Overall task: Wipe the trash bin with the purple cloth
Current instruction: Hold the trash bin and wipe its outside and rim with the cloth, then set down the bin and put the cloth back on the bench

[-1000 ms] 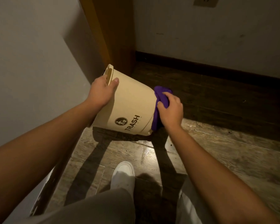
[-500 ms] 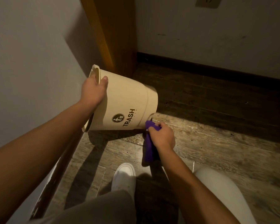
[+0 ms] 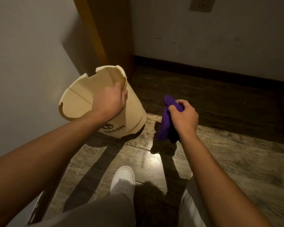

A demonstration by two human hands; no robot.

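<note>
Beside my left hand [image 3: 109, 99] clamped on the tilted trash bin [image 3: 134, 112] rim, my right hand [image 3: 183, 117] fists the purple cloth [image 3: 166, 122], clear of it; I'd wipe inside next.

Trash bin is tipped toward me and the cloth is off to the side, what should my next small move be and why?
Probably bring the right hand with the purple cloth into the trash bin mouth: the left hand grips the rim, the bin leans with its open inside facing you, and the cloth hangs clear of it.
</note>
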